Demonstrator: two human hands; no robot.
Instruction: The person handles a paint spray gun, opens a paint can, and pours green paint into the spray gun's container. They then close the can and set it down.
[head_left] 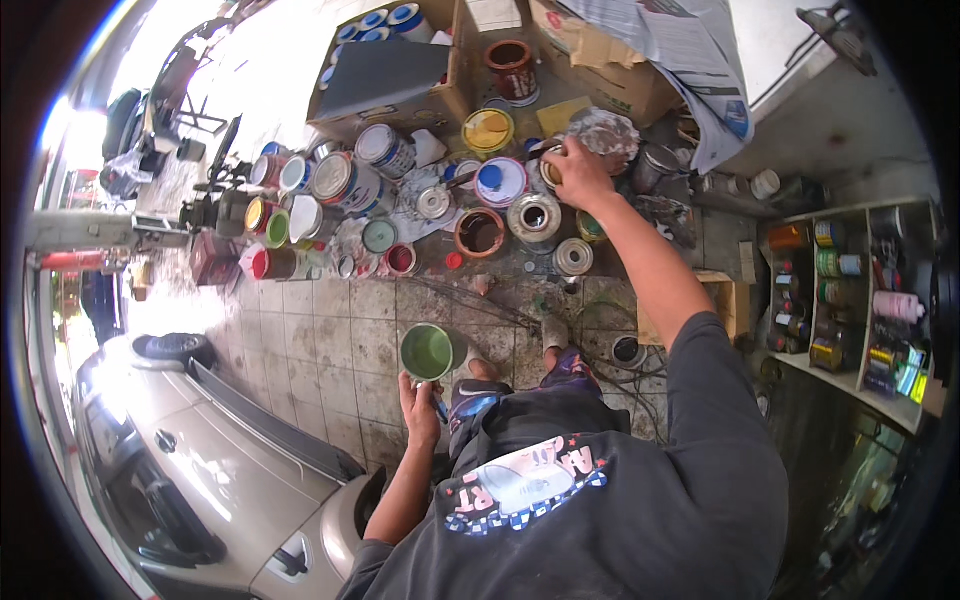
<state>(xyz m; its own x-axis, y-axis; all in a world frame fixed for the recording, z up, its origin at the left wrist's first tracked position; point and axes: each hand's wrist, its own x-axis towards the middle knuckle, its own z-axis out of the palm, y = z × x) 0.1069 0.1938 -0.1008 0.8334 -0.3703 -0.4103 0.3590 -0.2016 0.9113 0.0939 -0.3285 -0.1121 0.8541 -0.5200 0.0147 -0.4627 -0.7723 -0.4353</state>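
Observation:
In the head view my left hand (420, 410) holds a cup of green paint (427, 350) low in front of me, with a blue object (439, 402) partly hidden beside its fingers. My right hand (580, 175) reaches to the back of the paint table, its fingers closed on a dark tool (542, 148) over a small tin (549, 176). Around it are a yellow tin (488, 127), a white lid with a blue cap (501, 188), an open silver can (535, 225) and a brown-filled pot (480, 235).
Boxes of cans (350, 105), a newspaper-covered carton (680, 55) and many paint cans (340, 185) crowd the paint-stained work surface. A wooden crate (725, 310) and shelves of bottles (850, 315) stand at right. Hoses (625, 365) lie on the tiled floor; a parked car (220, 460) is at left.

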